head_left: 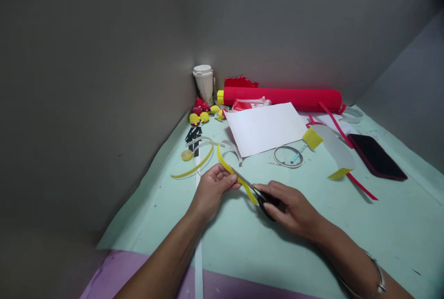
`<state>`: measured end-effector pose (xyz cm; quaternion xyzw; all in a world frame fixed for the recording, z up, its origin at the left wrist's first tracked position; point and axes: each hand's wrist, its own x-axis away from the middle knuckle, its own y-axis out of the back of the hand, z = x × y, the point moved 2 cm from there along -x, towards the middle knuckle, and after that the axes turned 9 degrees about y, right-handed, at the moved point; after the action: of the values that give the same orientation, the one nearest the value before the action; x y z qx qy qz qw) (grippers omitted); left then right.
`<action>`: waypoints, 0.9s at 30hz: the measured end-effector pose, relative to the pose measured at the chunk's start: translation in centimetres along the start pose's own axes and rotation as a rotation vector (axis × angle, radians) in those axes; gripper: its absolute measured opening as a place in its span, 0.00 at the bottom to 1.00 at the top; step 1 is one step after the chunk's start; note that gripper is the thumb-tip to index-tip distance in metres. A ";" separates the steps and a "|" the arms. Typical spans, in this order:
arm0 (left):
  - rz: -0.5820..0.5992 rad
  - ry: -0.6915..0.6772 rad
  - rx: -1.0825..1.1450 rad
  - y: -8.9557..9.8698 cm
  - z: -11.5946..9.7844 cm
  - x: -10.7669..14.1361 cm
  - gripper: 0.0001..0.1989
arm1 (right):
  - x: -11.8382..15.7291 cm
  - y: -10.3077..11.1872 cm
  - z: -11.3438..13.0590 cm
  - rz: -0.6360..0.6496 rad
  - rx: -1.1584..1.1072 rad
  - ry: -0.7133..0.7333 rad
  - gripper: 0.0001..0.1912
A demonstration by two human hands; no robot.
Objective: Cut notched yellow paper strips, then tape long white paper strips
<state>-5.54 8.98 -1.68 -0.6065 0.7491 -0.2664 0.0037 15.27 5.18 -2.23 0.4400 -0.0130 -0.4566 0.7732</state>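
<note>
My left hand [215, 187] is closed, pinching a narrow ridged yellow paper strip [249, 192] between thumb and fingers. My right hand [289, 205] grips black-handled scissors [266, 211], whose blades lie along the strip and point up-left toward my left fingertips. One end of the strip curls up beyond my left hand; the other hangs beside the scissor handles. Another curled yellow strip [197, 168] rests on the table left of the hands, near a small roll of tape [186, 155] and several black strips [193, 135].
A white sheet [267, 128] lies beyond the hands, with a red corrugated roll [287, 98] behind. At the back left stand a lidded paper cup [204, 84] and small red-and-yellow pieces [194, 118]. Right are a ring [275, 156], red strip [362, 187] and phone [376, 155].
</note>
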 end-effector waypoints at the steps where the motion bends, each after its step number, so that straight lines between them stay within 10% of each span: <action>1: 0.003 0.003 0.003 0.0 0.0 0.0 0.15 | 0.0 0.0 0.0 -0.004 -0.005 -0.001 0.22; 27: 0.030 0.006 -0.028 0.0 0.5 -0.2 0.11 | -0.1 -0.1 -0.1 0.010 -0.083 -0.054 0.24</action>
<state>-5.30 8.92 -2.15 -0.5945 0.7617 -0.2576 -0.0029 15.16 5.23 -2.34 0.3950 -0.0174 -0.4645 0.7924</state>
